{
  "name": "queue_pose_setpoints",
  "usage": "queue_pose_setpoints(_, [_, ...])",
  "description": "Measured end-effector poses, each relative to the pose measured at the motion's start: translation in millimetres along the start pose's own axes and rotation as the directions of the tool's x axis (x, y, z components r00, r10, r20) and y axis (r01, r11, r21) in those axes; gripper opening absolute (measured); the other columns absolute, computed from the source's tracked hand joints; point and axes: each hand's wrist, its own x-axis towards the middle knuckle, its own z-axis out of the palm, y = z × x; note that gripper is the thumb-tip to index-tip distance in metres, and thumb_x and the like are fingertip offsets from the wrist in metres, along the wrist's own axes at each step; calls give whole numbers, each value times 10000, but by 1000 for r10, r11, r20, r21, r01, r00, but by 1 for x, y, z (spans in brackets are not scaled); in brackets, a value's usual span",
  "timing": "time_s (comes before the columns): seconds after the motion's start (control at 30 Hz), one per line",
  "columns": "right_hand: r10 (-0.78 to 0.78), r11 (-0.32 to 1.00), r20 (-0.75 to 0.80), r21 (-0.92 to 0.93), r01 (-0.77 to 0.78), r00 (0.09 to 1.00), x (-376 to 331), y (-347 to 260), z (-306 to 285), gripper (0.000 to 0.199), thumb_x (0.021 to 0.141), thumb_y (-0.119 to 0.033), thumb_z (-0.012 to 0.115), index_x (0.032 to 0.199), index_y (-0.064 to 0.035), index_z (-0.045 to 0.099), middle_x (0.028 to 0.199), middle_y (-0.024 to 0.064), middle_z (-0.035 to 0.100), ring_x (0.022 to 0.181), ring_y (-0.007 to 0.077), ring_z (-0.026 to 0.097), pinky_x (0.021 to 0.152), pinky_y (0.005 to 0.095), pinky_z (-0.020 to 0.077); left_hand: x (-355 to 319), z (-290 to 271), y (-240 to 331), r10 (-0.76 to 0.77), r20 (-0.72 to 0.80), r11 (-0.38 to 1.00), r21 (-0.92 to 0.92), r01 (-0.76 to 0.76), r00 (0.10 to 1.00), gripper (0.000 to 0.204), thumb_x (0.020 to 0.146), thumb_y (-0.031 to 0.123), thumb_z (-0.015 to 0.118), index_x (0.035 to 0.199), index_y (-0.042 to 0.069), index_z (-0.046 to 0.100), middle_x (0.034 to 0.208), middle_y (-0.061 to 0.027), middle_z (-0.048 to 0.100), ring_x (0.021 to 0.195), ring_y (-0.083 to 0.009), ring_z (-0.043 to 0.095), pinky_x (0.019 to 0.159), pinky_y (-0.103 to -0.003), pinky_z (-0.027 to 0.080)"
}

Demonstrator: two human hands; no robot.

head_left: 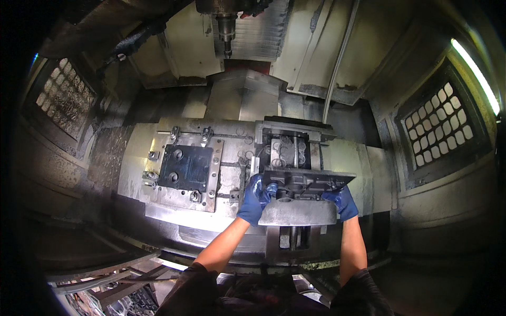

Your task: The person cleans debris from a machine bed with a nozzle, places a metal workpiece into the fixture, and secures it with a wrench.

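Blue gloves cover your left hand (256, 197) and right hand (341, 202), and both grasp the dark metal casting (307, 182) at its ends. It sits lifted, tilted, just under the open vise (289, 150). It isn't set down yet. Another dark plate (186, 167) left of your grip sits bolted down.

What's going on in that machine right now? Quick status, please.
Left hand and right hand, blue-gloved, both grip the dark metal casting. Casting held over the right fixture. Spindle well above, nothing blocking.
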Motion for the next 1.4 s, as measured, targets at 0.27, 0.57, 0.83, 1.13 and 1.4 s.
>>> queue_pose_setpoints(0.27, [121, 957, -8, 266, -115, 993, 58, -43, 25, 480, 717, 50, 603, 1194, 2, 587, 1064, 67, 666, 939, 189, 645, 854, 317, 514, 80, 3, -3, -12, -90, 700, 710, 72, 996, 614, 883, 390, 527, 1362, 12, 454, 1464, -201, 358, 1364, -403, 269, 1127, -448, 225])
queue_pose_setpoints(0.57, [204, 906, 32, 371, -201, 978, 89, 0, 1, 474, 703, 32, 585, 1176, 5, 596, 1050, 73, 668, 918, 184, 634, 840, 283, 503, 29, 25, 33, 169, 375, 762, 537, -362, 911, 698, 795, 520, 610, 1382, 175, 460, 1457, -156, 383, 1340, -355, 349, 1127, -485, 225])
queue_pose_setpoints(0.83, [138, 989, -67, 67, -134, 988, 114, -7, -4, 411, 741, -44, 618, 1148, 13, 618, 984, 60, 682, 890, 182, 639, 837, 295, 497, 78, 50, -2, 80, 571, 854, 384, -352, 817, 324, 855, 349, 572, 1102, 150, 639, 1169, -130, 591, 1065, -342, 558, 871, -455, 483])
queue_pose_setpoints(1.13, [103, 992, -35, -71, -105, 994, 133, 16, 7, 260, 789, -82, 614, 1035, -7, 649, 922, 50, 681, 819, 165, 619, 776, 288, 494, 34, 94, -109, -45, 521, 866, 446, -227, 852, 367, 830, 392, 580, 1120, 176, 642, 1171, -93, 606, 1120, -280, 537, 931, -452, 435])
queue_pose_setpoints(1.4, [350, 759, -31, -576, -303, 936, 142, -11, -9, 339, 816, -124, 651, 1126, 14, 637, 951, 85, 688, 752, 164, 613, 712, 308, 504, 94, 38, -20, 336, 547, 741, 349, -574, 766, 287, 823, 377, 589, 971, 144, 666, 980, -123, 620, 938, -333, 592, 834, -437, 487])
